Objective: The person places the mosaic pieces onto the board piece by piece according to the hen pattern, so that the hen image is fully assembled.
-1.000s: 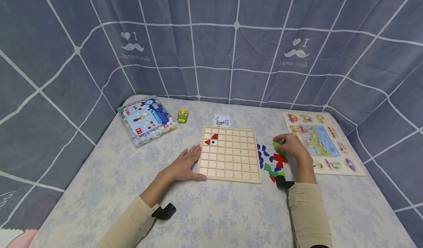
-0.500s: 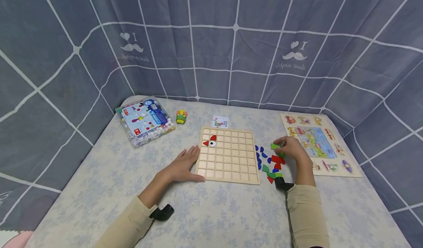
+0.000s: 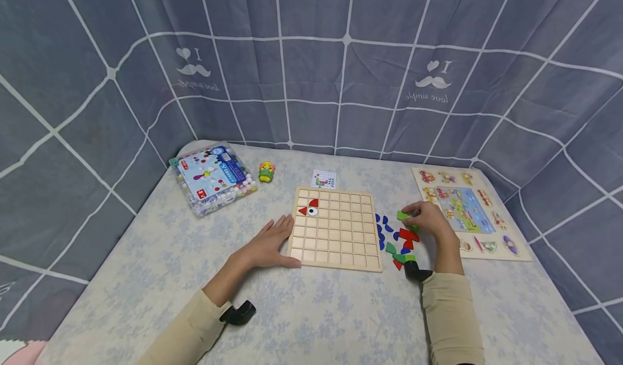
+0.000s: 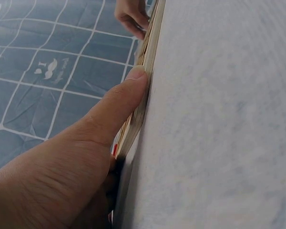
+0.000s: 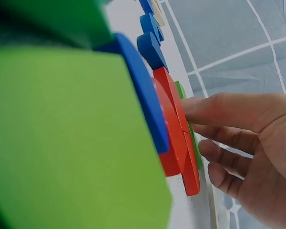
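And there, out on the patterned table [image 3: 311,311], lay the wooden board [image 3: 336,234], pale and plain, its face cut into shallow square cells inside a raised rim. Three pieces sat in its far left part: a red curved-edge piece [image 3: 313,203] on top, a red triangle [image 3: 303,211] pointing left, and, right beside that, a round white eye piece [image 3: 312,212] with a dark pupil. The left hand [image 3: 269,246] rested at the board's left edge, fingers straight, thumb spread well apart from them and touching the near corner. Over on the right, the right hand [image 3: 430,219] was down among the loose pieces, fingers bent at a light green piece [image 3: 402,215]; whether they were clamped on it could not be told. And what colour around them: blue half-rounds [image 3: 388,228] near the board's right edge, flat red pieces [image 3: 406,234] just beside the hand, a dark green piece [image 3: 391,248] with one curved side, and, near the wrist, a bright green block [image 3: 410,258], smooth and unmarked.
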`<state>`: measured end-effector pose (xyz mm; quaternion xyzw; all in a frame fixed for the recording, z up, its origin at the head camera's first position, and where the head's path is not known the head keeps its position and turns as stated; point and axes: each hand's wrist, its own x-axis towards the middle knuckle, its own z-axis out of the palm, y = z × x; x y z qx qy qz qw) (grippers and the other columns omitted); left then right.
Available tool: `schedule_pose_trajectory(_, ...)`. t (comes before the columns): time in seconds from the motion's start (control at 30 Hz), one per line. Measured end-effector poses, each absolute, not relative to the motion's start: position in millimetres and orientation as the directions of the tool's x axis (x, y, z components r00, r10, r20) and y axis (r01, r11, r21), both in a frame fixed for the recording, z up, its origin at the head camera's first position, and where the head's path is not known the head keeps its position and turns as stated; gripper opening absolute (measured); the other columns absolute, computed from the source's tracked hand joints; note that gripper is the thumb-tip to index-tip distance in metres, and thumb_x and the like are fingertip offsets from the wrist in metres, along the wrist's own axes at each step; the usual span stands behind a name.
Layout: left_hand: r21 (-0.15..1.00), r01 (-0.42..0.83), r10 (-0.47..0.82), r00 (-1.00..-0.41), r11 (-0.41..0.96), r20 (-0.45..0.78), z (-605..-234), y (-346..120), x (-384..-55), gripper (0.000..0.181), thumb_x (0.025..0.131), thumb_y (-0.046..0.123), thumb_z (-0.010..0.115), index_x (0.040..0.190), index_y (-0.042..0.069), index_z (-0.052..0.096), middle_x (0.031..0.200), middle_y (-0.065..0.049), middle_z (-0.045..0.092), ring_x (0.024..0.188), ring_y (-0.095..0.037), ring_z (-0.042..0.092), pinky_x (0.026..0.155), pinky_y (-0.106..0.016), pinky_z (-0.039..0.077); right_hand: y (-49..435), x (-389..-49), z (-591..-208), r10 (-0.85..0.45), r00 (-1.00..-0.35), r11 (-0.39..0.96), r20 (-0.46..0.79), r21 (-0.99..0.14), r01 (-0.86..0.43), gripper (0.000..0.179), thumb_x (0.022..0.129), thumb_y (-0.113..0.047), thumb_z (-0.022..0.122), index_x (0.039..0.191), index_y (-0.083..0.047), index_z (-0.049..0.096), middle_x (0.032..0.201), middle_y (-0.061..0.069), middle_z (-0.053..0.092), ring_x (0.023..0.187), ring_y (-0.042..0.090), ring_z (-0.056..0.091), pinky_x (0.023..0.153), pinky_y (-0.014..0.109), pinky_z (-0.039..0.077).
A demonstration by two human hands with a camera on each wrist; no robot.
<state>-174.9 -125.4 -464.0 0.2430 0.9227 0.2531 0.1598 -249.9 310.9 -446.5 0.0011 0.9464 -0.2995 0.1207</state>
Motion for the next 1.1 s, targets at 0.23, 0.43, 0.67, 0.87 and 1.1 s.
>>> schedule_pose_trajectory(0.23,0.538,0.366,0.526,-0.831,0.759,-0.178,-465.3,-124.7,-176.4,0.116,0.077,0.062,0.071,0.156,0.002,0.009,0.165,-0.013,0.005,0.154,-0.029,0.003,0.124,-0.052,0.004,308.9,-247.8,-443.8,-0.045,-0.971,0.805,-0.233,-0.584,0.103,0.039,0.085,-0.021,0.075,0.118,-0.002,0.069,0.109,0.018,0.068,0.088,0.023,0.058,0.077,0.031,0.052)
schedule_pose_trajectory(0.43,0.533,0.367,0.528,-0.829,0.763,-0.185,-465.8,-125.1,-176.9,0.117,0.078,0.062,0.071,0.156,0.003,0.008,0.165,-0.013,0.004,0.154,-0.029,0.002,0.124,-0.051,0.004,297.7,-246.1,-433.0,-0.071,-0.979,0.814,-0.189,-0.578,0.053,0.039,0.084,-0.025,0.076,0.116,-0.004,0.070,0.107,0.017,0.067,0.087,0.025,0.053,0.069,0.026,0.048)
schedule_pose_trajectory(0.67,0.535,0.361,0.524,-0.830,0.764,-0.189,-464.3,-125.3,-176.2,0.117,0.077,0.062,0.071,0.156,0.003,0.008,0.165,-0.014,0.004,0.154,-0.029,0.002,0.124,-0.051,0.004,270.2,-241.2,-422.6,-0.136,-0.987,0.823,-0.084,-0.565,-0.065,0.033,0.084,-0.024,0.075,0.112,-0.005,0.073,0.107,0.016,0.067,0.089,0.026,0.054,0.065,0.028,0.046)
schedule_pose_trajectory(0.87,0.529,0.354,0.517,-0.834,0.771,-0.196,-464.4,-125.7,-176.6,0.117,0.077,0.063,0.071,0.156,0.004,0.008,0.165,-0.012,0.004,0.154,-0.027,0.001,0.124,-0.050,0.003,241.4,-237.9,-419.6,-0.194,-0.981,0.798,-0.027,-0.586,-0.142,0.032,0.083,-0.024,0.076,0.111,-0.008,0.073,0.108,0.013,0.068,0.093,0.026,0.055,0.067,0.029,0.045)
schedule_pose_trajectory(1.1,0.545,0.364,0.529,-0.830,0.755,-0.178,-465.7,-125.2,-176.4,0.117,0.077,0.061,0.072,0.156,0.001,0.009,0.165,-0.015,0.005,0.153,-0.030,0.003,0.124,-0.052,0.004,209.6,-236.6,-418.2,-0.284,-0.958,0.756,-0.029,-0.622,-0.205,0.029,0.083,-0.021,0.076,0.110,-0.008,0.074,0.111,0.012,0.069,0.091,0.024,0.053,0.065,0.030,0.044)
